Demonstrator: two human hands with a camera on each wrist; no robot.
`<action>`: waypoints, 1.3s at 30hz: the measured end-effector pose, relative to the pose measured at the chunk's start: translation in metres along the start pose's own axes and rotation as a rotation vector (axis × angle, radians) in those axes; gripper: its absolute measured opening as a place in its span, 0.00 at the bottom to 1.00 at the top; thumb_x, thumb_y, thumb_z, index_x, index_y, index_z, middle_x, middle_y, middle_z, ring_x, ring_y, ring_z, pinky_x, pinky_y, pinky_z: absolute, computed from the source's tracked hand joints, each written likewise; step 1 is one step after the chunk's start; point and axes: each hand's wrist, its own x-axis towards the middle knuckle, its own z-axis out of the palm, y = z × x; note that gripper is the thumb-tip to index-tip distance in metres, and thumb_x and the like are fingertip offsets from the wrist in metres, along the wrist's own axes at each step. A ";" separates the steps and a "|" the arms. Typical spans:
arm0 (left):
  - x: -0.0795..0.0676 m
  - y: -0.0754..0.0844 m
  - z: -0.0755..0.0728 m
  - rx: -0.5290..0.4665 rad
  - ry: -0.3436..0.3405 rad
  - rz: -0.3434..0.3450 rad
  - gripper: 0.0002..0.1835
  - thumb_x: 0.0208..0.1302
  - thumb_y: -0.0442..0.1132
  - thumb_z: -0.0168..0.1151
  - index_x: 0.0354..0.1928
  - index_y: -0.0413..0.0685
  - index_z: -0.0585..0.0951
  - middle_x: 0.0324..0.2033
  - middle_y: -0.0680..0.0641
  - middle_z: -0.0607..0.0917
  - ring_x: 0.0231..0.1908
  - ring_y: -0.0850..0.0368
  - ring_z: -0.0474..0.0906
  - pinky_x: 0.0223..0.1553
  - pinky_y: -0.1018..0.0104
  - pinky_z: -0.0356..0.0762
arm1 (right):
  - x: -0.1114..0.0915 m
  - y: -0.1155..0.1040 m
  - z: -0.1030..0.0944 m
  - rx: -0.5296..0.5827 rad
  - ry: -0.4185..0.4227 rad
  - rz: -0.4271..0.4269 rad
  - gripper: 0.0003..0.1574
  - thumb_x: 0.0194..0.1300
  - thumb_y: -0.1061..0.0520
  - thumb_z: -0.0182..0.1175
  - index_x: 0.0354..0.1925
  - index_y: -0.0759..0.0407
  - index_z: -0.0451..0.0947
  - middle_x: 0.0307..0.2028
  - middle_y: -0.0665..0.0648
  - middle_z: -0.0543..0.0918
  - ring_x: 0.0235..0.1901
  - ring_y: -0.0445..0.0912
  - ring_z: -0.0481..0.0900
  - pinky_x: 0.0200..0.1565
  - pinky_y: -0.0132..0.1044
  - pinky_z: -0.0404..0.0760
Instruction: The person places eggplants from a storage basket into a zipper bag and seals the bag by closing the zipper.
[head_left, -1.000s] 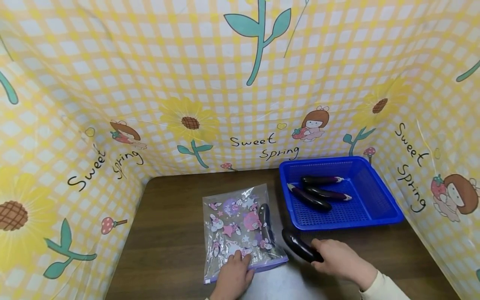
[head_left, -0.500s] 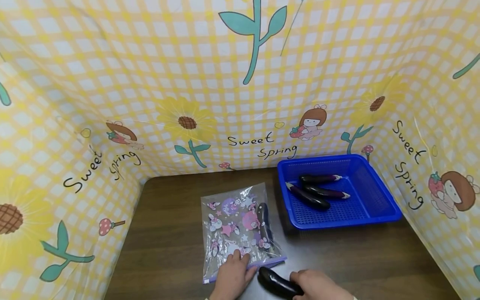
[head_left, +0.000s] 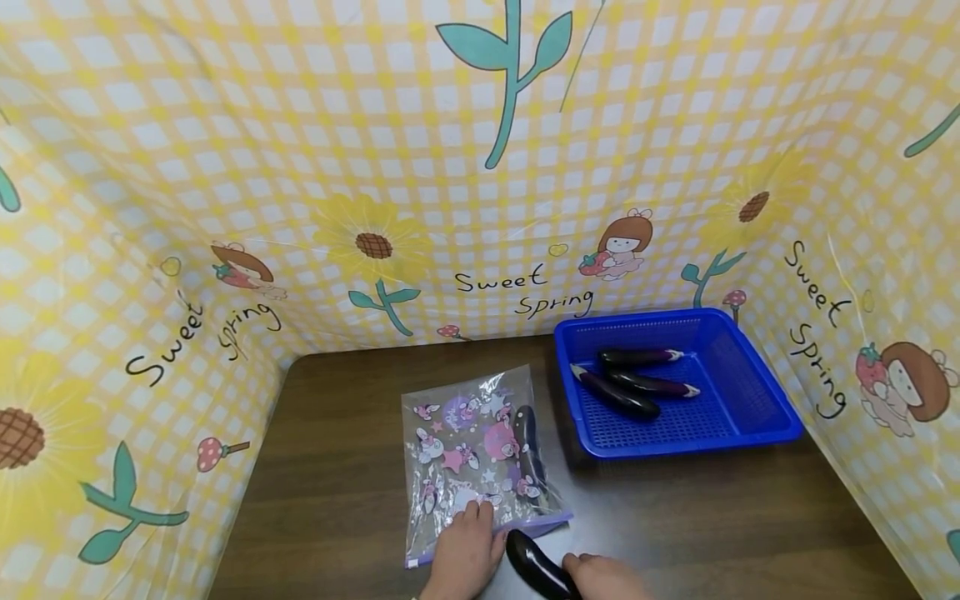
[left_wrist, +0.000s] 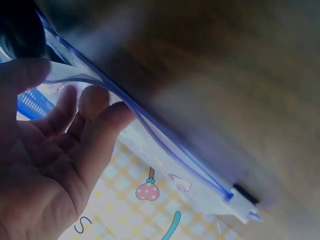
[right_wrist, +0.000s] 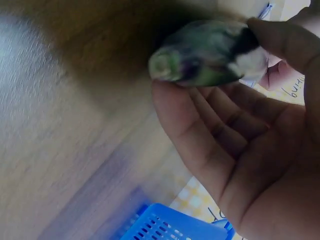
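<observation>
In the head view a clear zip bag (head_left: 457,467) with pink and purple prints lies flat, its purple-edged mouth toward me. One eggplant (head_left: 529,442) lies inside, along the bag's right side. My left hand (head_left: 467,550) holds the bag's mouth; in the left wrist view the purple zip edge (left_wrist: 165,140) is parted beside the curled fingers and thumb. My right hand (head_left: 603,575) grips another eggplant (head_left: 536,562) by its stem end, its rounded dark end at the bag's mouth. The green stem end (right_wrist: 200,60) shows between thumb and fingers in the right wrist view.
A blue plastic basket (head_left: 750,442) stands at the back right, with several eggplants (head_left: 648,384) lying in its left part. The brown wooden table (head_left: 322,467) is enclosed by a yellow checked cloth (head_left: 480,208). A white zip slider (left_wrist: 241,204) sits at one end of the bag's zip.
My right hand has brought the eggplant left and toward me, from beside the basket to the bag's mouth. My left hand has stayed at the bag's edge.
</observation>
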 end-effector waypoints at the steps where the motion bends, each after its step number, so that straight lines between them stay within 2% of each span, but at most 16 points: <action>1: 0.000 0.001 0.001 0.008 0.010 -0.006 0.20 0.51 0.47 0.72 0.32 0.43 0.72 0.24 0.48 0.70 0.19 0.51 0.70 0.15 0.58 0.67 | 0.001 -0.001 0.001 0.006 0.002 0.009 0.16 0.53 0.47 0.69 0.32 0.53 0.74 0.21 0.44 0.71 0.20 0.38 0.69 0.24 0.39 0.71; 7: -0.004 0.006 0.004 0.023 0.019 -0.025 0.15 0.45 0.39 0.68 0.30 0.43 0.72 0.23 0.48 0.70 0.18 0.51 0.70 0.13 0.59 0.65 | 0.007 -0.009 0.006 0.014 0.056 0.028 0.16 0.53 0.50 0.70 0.30 0.52 0.73 0.20 0.44 0.69 0.19 0.38 0.68 0.23 0.39 0.70; 11: -0.005 0.007 0.003 0.021 0.050 -0.009 0.15 0.41 0.38 0.68 0.31 0.42 0.74 0.24 0.48 0.71 0.18 0.50 0.70 0.12 0.59 0.65 | 0.013 -0.017 0.009 0.071 0.014 0.091 0.17 0.57 0.47 0.69 0.31 0.54 0.74 0.21 0.45 0.70 0.20 0.39 0.69 0.25 0.40 0.71; 14: -0.004 0.007 0.000 0.016 0.045 0.005 0.15 0.40 0.37 0.69 0.31 0.43 0.74 0.24 0.47 0.72 0.18 0.50 0.71 0.13 0.58 0.66 | 0.018 -0.022 0.012 0.110 0.027 0.121 0.18 0.58 0.45 0.69 0.31 0.55 0.74 0.21 0.45 0.70 0.19 0.39 0.68 0.25 0.40 0.70; 19: -0.005 0.006 0.002 0.015 0.016 0.010 0.15 0.40 0.37 0.69 0.30 0.45 0.74 0.24 0.47 0.73 0.18 0.49 0.72 0.13 0.58 0.66 | 0.026 -0.032 0.017 0.112 0.133 0.154 0.19 0.59 0.44 0.69 0.28 0.54 0.74 0.20 0.46 0.70 0.18 0.42 0.68 0.23 0.42 0.69; 25: -0.004 0.008 0.005 0.061 0.021 0.022 0.14 0.39 0.37 0.70 0.29 0.45 0.75 0.24 0.47 0.73 0.19 0.49 0.72 0.12 0.57 0.65 | 0.036 -0.043 0.020 0.065 0.219 0.237 0.22 0.58 0.42 0.70 0.31 0.59 0.77 0.21 0.52 0.77 0.21 0.50 0.78 0.26 0.48 0.74; 28: -0.004 0.009 0.004 0.072 -0.001 0.029 0.14 0.40 0.38 0.70 0.29 0.45 0.76 0.24 0.46 0.74 0.19 0.49 0.73 0.12 0.57 0.66 | 0.042 -0.043 0.023 0.016 0.299 0.263 0.24 0.57 0.42 0.71 0.31 0.61 0.78 0.21 0.57 0.79 0.21 0.55 0.79 0.25 0.51 0.76; 32: -0.002 0.009 0.003 0.079 -0.030 0.035 0.14 0.40 0.38 0.70 0.31 0.45 0.77 0.25 0.46 0.76 0.20 0.49 0.74 0.13 0.58 0.67 | 0.048 -0.040 0.027 -0.063 0.418 0.305 0.25 0.57 0.40 0.71 0.26 0.60 0.78 0.18 0.57 0.78 0.19 0.56 0.79 0.22 0.51 0.75; 35: -0.001 0.009 0.002 0.084 -0.058 0.033 0.15 0.41 0.39 0.71 0.33 0.44 0.78 0.25 0.46 0.77 0.21 0.49 0.75 0.13 0.58 0.68 | 0.051 -0.039 0.026 -0.076 0.439 0.332 0.26 0.59 0.38 0.69 0.24 0.59 0.79 0.17 0.57 0.78 0.18 0.56 0.79 0.22 0.51 0.75; 39: -0.001 0.010 0.002 0.089 -0.071 0.034 0.15 0.42 0.39 0.71 0.33 0.44 0.78 0.25 0.46 0.77 0.21 0.49 0.75 0.14 0.59 0.68 | 0.051 -0.038 0.024 -0.056 0.413 0.339 0.28 0.60 0.36 0.67 0.24 0.60 0.79 0.18 0.57 0.78 0.19 0.56 0.79 0.23 0.51 0.75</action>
